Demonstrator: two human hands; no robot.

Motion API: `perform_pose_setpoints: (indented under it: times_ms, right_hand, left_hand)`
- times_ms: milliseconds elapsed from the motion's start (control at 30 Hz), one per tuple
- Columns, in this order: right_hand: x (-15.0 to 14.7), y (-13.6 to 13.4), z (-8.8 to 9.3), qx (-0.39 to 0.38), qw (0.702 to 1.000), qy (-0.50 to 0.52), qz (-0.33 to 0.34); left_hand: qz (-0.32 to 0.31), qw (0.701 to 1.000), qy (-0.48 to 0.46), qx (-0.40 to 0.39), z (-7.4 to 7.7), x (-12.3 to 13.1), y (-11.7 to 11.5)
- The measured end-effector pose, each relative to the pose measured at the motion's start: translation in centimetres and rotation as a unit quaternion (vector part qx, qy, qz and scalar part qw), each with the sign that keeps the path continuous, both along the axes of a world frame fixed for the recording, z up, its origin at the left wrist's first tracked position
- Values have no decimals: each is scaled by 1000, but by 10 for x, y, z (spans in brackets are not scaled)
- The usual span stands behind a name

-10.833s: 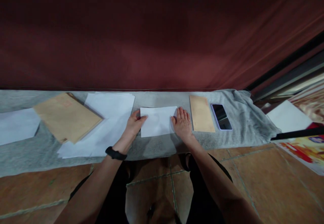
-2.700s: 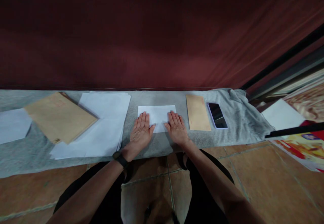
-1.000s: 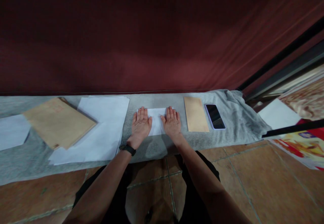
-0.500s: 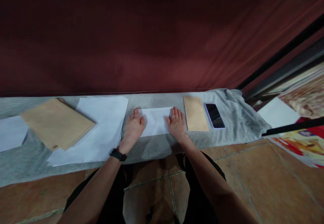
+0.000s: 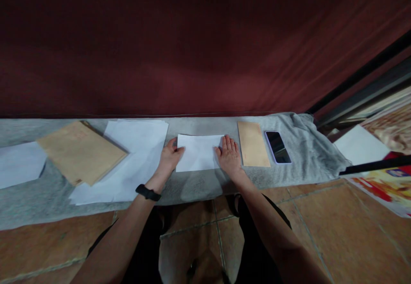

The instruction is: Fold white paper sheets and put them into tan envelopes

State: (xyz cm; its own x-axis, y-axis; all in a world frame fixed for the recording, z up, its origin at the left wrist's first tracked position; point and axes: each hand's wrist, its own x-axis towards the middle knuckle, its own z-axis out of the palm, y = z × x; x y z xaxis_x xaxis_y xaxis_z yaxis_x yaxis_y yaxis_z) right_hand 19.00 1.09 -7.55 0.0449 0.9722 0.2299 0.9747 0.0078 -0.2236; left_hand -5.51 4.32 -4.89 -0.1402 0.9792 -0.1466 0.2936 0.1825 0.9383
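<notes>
Framing white paper [image 5: 199,153] on grey cloth [image 5: 202,125], long axis left-right, my left hand [image 5: 168,155] half-curls at one end, grip unclear; my right hand [image 5: 230,157] lies flat at the other, straight-fingered, gripping nothing

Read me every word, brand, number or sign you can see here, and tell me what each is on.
None can be read.
Brown envelope pile: faint reddish marks and a small dark corner mark, too blurred.
Lone envelope: tiny faint print, too small.
Bright print: a blue patch that may be a logo, too blurred.
Middle paper: no text visible.
Phone: dark screen, no text visible.
</notes>
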Motion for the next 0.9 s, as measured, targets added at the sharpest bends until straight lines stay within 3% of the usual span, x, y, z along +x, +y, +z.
perform_pose_setpoints:
  times_ms: [100,200,300,400,467,533,667,767,900]
  right_hand:
    - [1,-1,1,-3,1000,18,2]
    - [3,1,5,-11,998,55,6]
    - [8,8,10,-7,993,118,13]
    - [14,15,14,21,981,192,24]
    - [15,19,14,35,968,247,34]
    - [15,20,12,28,950,308,39]
    - [17,19,11,-7,929,366,57]
    - [22,15,16,-4,947,303,108]
    - [24,7,26,-40,964,174,196]
  left_hand:
    - [-19,991,-127,-38,11,7,-9]
    - [5,987,-161,-20,24,10,-11]
    - [65,988,-85,111,37,8,-10]
    - [118,948,57,289,49,3,-15]
    - [74,911,148,377,55,2,-23]
    - [-25,873,224,433,57,3,-32]
    - [-213,795,332,462,54,11,-49]
    - [-280,752,376,462,48,16,-58]
    - [-310,740,402,441,41,19,-66]
